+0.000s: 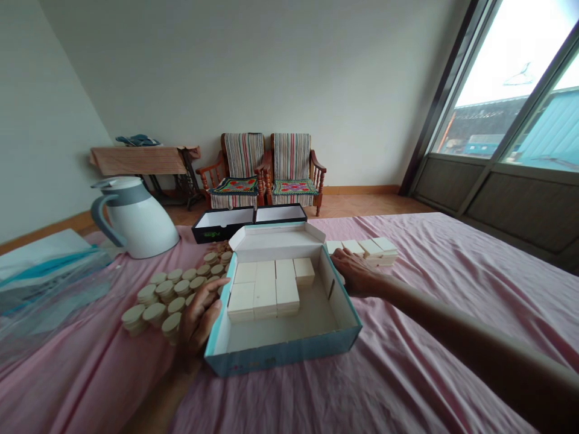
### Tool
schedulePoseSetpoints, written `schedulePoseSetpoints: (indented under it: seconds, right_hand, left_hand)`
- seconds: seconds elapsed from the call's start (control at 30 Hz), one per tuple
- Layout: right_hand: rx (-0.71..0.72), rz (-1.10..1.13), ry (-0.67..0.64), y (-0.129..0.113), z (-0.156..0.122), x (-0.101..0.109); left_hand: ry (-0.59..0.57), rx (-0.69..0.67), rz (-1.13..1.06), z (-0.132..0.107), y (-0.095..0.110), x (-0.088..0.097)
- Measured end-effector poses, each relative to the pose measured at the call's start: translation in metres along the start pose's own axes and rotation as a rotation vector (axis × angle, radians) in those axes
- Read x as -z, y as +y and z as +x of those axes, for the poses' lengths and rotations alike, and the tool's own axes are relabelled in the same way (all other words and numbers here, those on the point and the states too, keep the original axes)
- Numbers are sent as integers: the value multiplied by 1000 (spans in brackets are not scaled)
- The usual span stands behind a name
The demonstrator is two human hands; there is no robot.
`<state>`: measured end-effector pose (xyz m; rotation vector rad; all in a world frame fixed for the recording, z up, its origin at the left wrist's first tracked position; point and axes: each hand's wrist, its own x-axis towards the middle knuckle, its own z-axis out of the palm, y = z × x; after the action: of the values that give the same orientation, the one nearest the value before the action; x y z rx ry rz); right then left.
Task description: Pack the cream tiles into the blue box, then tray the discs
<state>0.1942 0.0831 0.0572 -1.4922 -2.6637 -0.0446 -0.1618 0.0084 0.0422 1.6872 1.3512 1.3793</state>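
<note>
A light-blue cardboard box [289, 355] stands on the cloth with its flap raised at the far side. Stacks of cream rectangular pieces [265, 295] fill its left and back part, and its bare floor shows at the front and right. My left hand [199, 319] is at the box's left wall, fingers bent against the edge. Beyond the right wall, my right hand [355, 272] is closed at the near-left end of a row of more cream rectangular stacks [380, 248]; its fingertips are partly hidden.
Several stacks of round cream discs [172, 304] stand left of the box. A white jug with a grey handle [140, 223] and clear plastic packaging [54, 295] lie farther left. Two black open trays [224, 224] sit behind the box. A pink cloth [452, 283] covers the surface.
</note>
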Motion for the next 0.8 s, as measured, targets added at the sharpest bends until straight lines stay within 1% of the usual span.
schedulePoseSetpoints:
  seconds: [0.2, 0.4, 0.67, 0.8]
  right_hand:
    - [-11, -62, -68, -5, 5, 7]
    - [3, -97, -96, -13, 8, 17]
    - [79, -121, -70, -16, 5, 17]
    - [129, -57, -85, -15, 3, 14]
  left_hand:
    - [30, 34, -21, 0, 4, -3]
    - [75, 70, -53, -2, 11, -8]
    - [89, 62, -39, -2, 12, -9]
    - [77, 53, -36, -2, 15, -8]
